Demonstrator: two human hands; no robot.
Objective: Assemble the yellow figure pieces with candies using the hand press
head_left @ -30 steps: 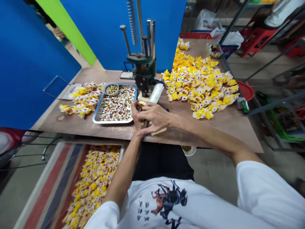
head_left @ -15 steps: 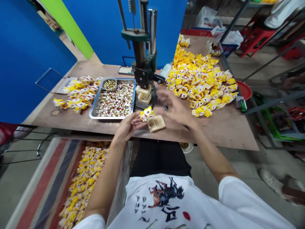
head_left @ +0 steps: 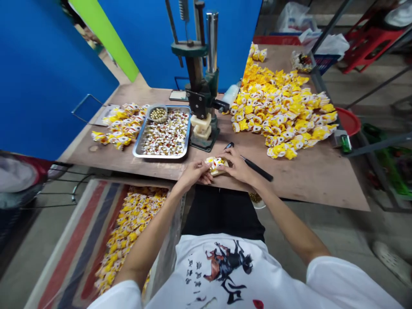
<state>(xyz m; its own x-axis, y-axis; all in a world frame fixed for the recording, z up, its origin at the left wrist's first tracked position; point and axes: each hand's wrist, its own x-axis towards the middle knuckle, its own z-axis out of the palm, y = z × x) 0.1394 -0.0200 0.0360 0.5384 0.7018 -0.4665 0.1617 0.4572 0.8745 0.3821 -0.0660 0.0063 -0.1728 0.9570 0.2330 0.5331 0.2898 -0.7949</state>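
A small yellow-and-white figure lies on a pale block near the table's front edge. My left hand has its fingers closed on the figure's left side. From the right, my right hand pinches the figure's other side, its fingers over the block. Behind them stands a hand press with pale blocks at its base. A black-handled tool lies to the right of my right hand.
A metal tray of small white-and-red pieces holds a bowl of gold beads. Yellow-and-white figures are heaped at the right, with a smaller pile at the left. A striped sack sits below.
My right hand has come back from beside the press to the figure. The figure now rests on the pale block between both hands. The whole view has shifted a little.
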